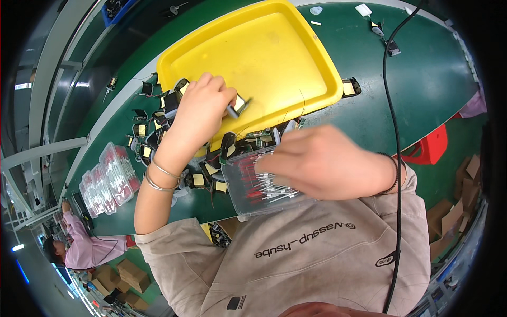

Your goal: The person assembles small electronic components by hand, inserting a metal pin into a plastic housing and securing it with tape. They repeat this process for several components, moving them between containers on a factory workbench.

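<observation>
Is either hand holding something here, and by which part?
Left hand: a small black part, gripped at its left edge. Right hand, blurred over the clear box: cannot tell.

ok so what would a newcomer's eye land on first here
Probably the big yellow tray at the top centre, with the left hand over its near-left part, holding a small part. Then the blurred right hand over a clear box of thin red and white pieces, near the shirt.
</observation>
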Demonstrator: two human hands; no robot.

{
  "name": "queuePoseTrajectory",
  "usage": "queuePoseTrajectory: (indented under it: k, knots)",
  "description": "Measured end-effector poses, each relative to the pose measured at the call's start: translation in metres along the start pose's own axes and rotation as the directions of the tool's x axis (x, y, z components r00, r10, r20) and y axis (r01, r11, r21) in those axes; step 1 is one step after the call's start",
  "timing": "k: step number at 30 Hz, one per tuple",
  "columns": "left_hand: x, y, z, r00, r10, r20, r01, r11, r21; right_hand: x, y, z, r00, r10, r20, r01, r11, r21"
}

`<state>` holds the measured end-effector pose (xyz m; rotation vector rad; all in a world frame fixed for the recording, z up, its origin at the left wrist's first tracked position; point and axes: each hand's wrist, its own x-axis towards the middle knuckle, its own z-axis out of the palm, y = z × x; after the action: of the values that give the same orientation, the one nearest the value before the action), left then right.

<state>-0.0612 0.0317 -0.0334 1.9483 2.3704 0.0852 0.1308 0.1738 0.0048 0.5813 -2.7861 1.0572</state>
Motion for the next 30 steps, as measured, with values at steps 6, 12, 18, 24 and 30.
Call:
queuePoseTrajectory:
  k: [6, 12, 18, 24, 30]
  knots:
    - [-0.012, 0.016, -0.034, 0.945, -0.028, -0.325, -0.028, 0.986, -0.167, -0.019, 0.013, 0.068, 0.991, 0.031, 0.132, -0.009, 0.986, -0.168]
    - [-0.037, 0.035, -0.04, 0.696, -0.33, -0.638, -0.123, 0.821, -0.558, -0.015, 0.012, 0.081, 0.983, 0.043, 0.177, -0.014, 0.986, -0.164]
    - [-0.047, 0.033, -0.041, 0.673, -0.427, -0.604, -0.498, 0.342, -0.797, 0.001, 0.004, 0.01, 0.993, 0.122, -0.006, -0.088, 0.751, 0.654]
    - [-0.04, 0.035, -0.03, 0.818, -0.316, -0.481, -0.513, -0.02, -0.858, 0.028, 0.023, -0.017, 0.729, 0.364, -0.58, 0.301, 0.59, 0.749]
    - [-0.03, 0.05, -0.034, 0.953, -0.18, -0.242, -0.238, 0.047, -0.97, 0.051, 0.018, -0.007, 0.726, 0.383, -0.571, 0.345, 0.516, 0.784]
